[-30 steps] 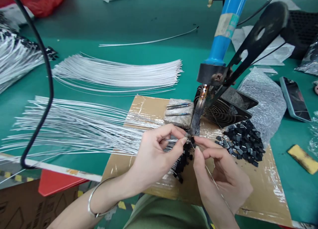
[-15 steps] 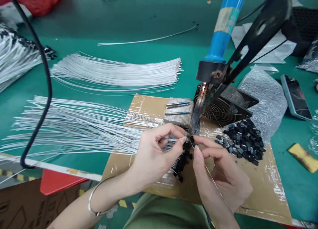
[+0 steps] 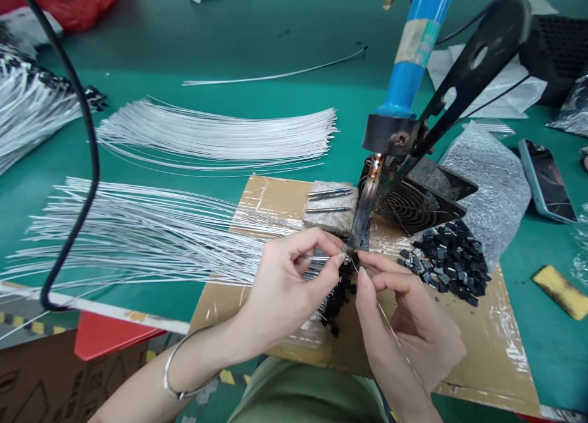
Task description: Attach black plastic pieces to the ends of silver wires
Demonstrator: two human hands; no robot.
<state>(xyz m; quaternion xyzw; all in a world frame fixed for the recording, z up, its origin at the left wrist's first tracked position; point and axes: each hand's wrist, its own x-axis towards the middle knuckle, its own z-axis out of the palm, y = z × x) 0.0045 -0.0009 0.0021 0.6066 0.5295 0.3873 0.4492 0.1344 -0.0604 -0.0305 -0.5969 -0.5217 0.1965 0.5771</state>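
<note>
My left hand (image 3: 294, 282) pinches a small metal piece (image 3: 346, 256) between thumb and index finger, just below the soldering iron's dark tip (image 3: 361, 224); its far side is hidden. From the right, my right hand (image 3: 408, 316) holds a thin strand of solder wire (image 3: 395, 334) between thumb and fingers, its end meeting that piece. The blue-handled soldering iron (image 3: 404, 80) is clamped tip-down in a black stand (image 3: 478, 68). White wires (image 3: 184, 239) run under my left hand, and black connectors (image 3: 337, 303) lie beneath the fingertips.
A cardboard sheet (image 3: 496, 349) lies under the work. On it are a pad with metal tips (image 3: 321, 218), a small fan (image 3: 413, 196) and a pile of black parts (image 3: 452, 258). A second wire bundle (image 3: 220, 132), a phone (image 3: 546, 181) and a yellow sponge (image 3: 560, 291) lie around.
The hands, solder wire and iron stay almost exactly where they were. Only a slight shift of the camera view shows.
</note>
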